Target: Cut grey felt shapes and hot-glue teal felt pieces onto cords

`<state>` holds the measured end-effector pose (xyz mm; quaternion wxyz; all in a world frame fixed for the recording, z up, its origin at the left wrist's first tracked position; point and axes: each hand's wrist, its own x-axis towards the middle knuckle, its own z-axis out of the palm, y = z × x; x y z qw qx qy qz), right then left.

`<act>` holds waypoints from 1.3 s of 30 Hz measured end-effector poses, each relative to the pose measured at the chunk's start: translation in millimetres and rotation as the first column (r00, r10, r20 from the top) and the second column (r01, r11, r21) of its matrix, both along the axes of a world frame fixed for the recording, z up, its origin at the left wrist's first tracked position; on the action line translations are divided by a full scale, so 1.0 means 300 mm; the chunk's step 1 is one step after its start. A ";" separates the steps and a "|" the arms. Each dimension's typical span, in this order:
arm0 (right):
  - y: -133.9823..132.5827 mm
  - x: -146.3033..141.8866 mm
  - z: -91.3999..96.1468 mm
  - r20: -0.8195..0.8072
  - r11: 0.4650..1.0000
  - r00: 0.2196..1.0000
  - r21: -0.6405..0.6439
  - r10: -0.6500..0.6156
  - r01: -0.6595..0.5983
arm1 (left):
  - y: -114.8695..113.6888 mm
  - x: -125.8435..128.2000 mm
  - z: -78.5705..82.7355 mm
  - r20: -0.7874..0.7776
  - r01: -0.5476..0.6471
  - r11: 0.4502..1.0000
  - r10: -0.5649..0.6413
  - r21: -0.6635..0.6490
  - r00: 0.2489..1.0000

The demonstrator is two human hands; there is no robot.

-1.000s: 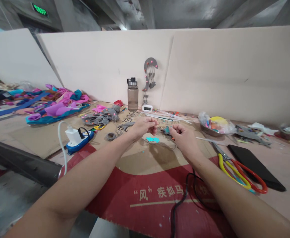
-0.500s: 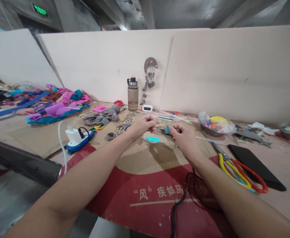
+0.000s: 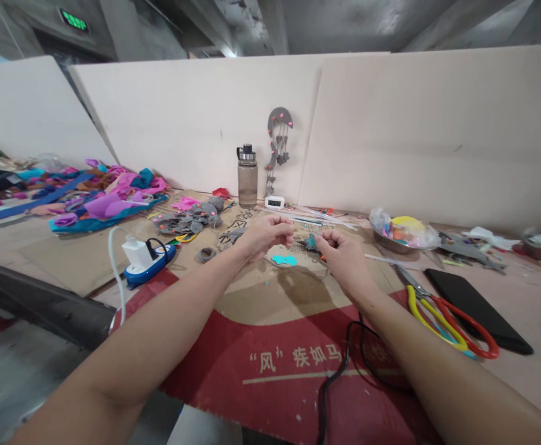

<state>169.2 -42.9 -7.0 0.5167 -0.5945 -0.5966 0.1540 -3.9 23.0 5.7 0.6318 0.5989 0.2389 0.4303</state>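
My right hand (image 3: 342, 254) pinches a small teal felt piece (image 3: 310, 242) between thumb and fingertips, above the cardboard. To its left, my left hand (image 3: 270, 237) is raised with thumb and fingers closed together; whatever is in that pinch is too small to make out. Just below my hands lie bright turquoise felt cutouts (image 3: 284, 260) with scalloped edges. Close to my left wrist sits a small coil of grey yarn (image 3: 205, 254). The two hands are apart from each other.
A pile of grey felt pieces (image 3: 187, 219), a water bottle (image 3: 247, 179) and a small digital clock (image 3: 275, 202) stand behind. Scissors (image 3: 437, 309), a black flat case (image 3: 477, 312) and a metal bowl (image 3: 398, 244) are right. A blue power strip (image 3: 147, 269) is left.
The left hand has shifted very slightly right, its fingers still closed. The right hand stays almost in place with the teal felt piece.
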 end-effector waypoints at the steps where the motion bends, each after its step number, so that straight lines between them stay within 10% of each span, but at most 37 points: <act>1: 0.000 0.000 0.001 0.003 1.000 1.000 0.000 0.001 -0.001 | -0.002 -0.001 0.002 0.002 -0.003 1.000 0.003 0.000 1.000; 19: -0.003 -0.004 0.004 -0.003 1.000 1.000 0.002 0.000 0.000 | 0.006 -0.003 -0.002 -0.047 -0.002 0.999 0.000 -0.042 0.999; 28: 0.004 -0.002 -0.001 0.014 1.000 1.000 -0.012 -0.006 0.006 | 0.015 -0.001 -0.015 -0.369 -0.174 0.872 0.364 0.458 0.855; 39: 0.001 -0.002 -0.004 0.059 1.000 0.998 0.005 0.006 -0.006 | -0.015 0.003 0.008 -0.338 -0.272 0.866 0.428 0.421 0.838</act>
